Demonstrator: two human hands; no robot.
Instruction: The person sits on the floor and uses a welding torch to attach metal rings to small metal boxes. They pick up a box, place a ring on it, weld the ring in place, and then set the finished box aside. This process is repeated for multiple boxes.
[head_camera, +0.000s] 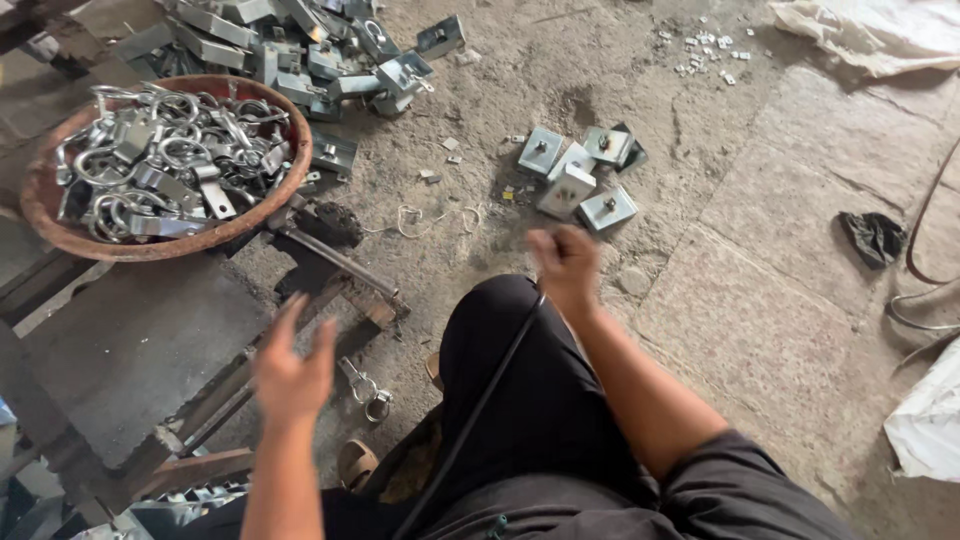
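Dark-trousered knee (520, 400) fills the near foreground, person seated low over the floor. Left hand (292, 370) hovers just left of the knee, fingers spread and slightly curled, palm empty, nothing gripped. Right hand (565, 262) sits just above the knee, blurred, curled loosely closed; cannot tell if anything small is inside it. Black cable (480, 405) runs across the knee up toward the right hand.

Small metal shackle piece (365, 385) lies on the floor just left of the knee, close under the left hand, not touched. Cluster of square plated brackets (580, 170) lies on the concrete beyond the knee, nearest to the right hand, loosely heaped as if dropped within arm's reach. Thin bent wire (435, 218) lies left of that cluster.

Further left of the knee: a dark steel worktop (130, 340) with a fixed bar jig (335, 262) at its edge. Round rusty basin (60, 225) rests at the worktop's far end, full of shiny ring clamps (170, 160), likely kept there as a parts bin. Bigger heap of channel brackets (310, 50) lies beyond the basin. Far right of the knee: a black rag (872, 236), white sacks (925, 425), scattered small nuts (705, 55).
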